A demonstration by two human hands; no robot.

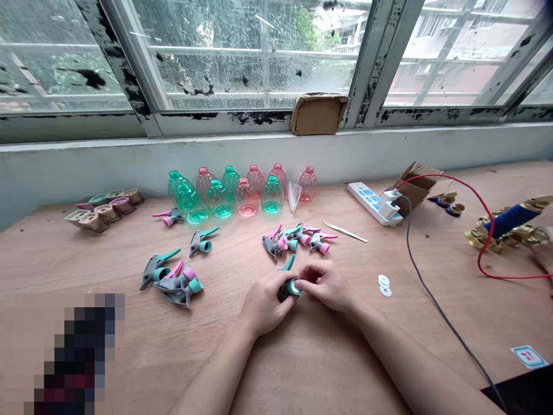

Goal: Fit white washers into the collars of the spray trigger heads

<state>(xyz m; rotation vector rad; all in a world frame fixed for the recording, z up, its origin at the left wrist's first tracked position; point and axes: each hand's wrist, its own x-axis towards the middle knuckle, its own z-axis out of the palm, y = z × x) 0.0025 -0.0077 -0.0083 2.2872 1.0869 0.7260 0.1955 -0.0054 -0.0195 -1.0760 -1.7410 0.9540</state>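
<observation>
My left hand (268, 302) is closed around a grey and teal trigger spray head (285, 294), its open collar turned to the right. With thumb and fingers pinched, my right hand (326, 285) presses a white washer (295, 286) at the mouth of that collar. Two or three loose white washers (384, 285) lie to the right of my right hand. Just beyond my hands is a cluster of spray heads (298, 237) with pink and teal collars. More spray heads (179, 285) are piled to the left.
Green and pink clear bottles (247, 199) stand along the wall, beside a clear plastic cone (294, 196). Tweezers (345, 231), a power strip (375, 204) and a grey cable (421, 282) lie to the right. Another person's hand (543, 251) shows at the right edge near brass parts (488, 237).
</observation>
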